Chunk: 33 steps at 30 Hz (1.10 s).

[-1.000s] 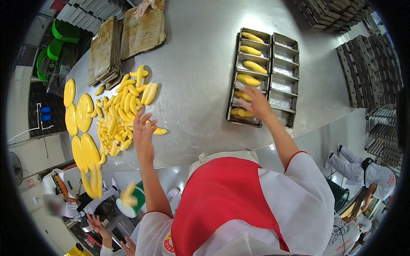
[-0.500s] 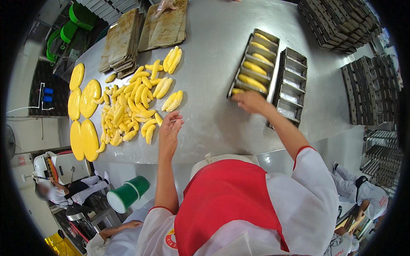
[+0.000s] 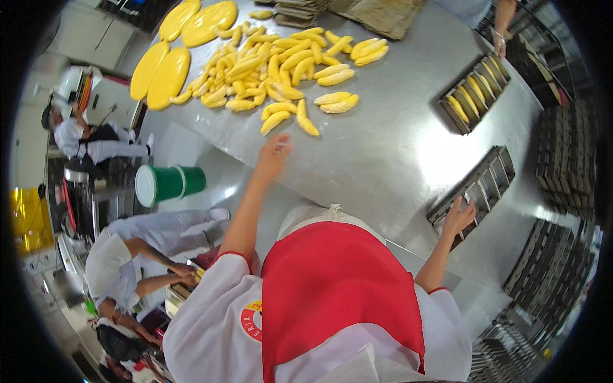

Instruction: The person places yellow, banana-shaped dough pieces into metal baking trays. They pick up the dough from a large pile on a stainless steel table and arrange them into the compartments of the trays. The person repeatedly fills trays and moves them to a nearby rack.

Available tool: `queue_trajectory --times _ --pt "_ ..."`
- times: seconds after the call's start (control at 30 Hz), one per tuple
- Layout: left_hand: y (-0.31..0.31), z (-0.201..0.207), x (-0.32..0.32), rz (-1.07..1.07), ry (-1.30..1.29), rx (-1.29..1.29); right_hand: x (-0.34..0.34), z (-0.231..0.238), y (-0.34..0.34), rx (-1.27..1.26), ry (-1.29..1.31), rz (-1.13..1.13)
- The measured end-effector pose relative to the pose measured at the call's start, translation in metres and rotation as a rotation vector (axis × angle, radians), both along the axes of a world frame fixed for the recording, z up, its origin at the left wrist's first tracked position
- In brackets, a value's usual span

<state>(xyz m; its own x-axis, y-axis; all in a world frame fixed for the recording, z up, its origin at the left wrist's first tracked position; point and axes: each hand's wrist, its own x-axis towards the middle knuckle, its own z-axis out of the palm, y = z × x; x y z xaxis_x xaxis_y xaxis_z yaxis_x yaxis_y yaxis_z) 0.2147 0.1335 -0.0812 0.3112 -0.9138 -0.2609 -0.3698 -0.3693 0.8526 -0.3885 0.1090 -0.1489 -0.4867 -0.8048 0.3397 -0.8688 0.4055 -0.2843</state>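
My left hand (image 3: 274,153) hovers just on the near side of a pile of yellow dough pieces (image 3: 255,67), shaped like small bananas. Its fingers are loosely bent and apart, a little blurred, with nothing seen in them. Two dough pieces (image 3: 303,117) lie closest to it. At the right, my right hand (image 3: 458,218) grips the near end of a strapped set of loaf tins (image 3: 491,167), fingers over its rim; the visible compartments are empty. Beyond stands a second set of tins (image 3: 445,110) with a yellow dough piece in each visible compartment.
Several flat yellow dough slabs (image 3: 167,73) lie at the left edge of the steel table (image 3: 383,153). Stained sheets (image 3: 383,16) are at the back. Another person's hand (image 3: 500,43) is by the filled tins. Tin stacks (image 3: 565,153) rise at right; a green bucket (image 3: 191,180) is at left.
The view has turned, so the scene sits differently. My right hand has left the filled tins for the empty set, which is now nearer me and farther from the filled one.
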Motion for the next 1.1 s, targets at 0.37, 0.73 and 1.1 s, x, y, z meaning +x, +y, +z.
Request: queue_trajectory --times 0.37,0.73,1.1 --pt "-0.129 -0.1 0.04 0.401 -0.245 -0.002 0.125 0.019 -0.05 0.137 -0.233 0.261" --pt "-0.16 -0.048 0.073 0.2 -0.286 -0.221 0.354 0.041 -0.182 0.151 -0.449 0.964" --pt "-0.129 -0.068 0.003 0.027 -0.437 -0.438 0.445 0.006 -0.134 0.397 -0.5 1.056"
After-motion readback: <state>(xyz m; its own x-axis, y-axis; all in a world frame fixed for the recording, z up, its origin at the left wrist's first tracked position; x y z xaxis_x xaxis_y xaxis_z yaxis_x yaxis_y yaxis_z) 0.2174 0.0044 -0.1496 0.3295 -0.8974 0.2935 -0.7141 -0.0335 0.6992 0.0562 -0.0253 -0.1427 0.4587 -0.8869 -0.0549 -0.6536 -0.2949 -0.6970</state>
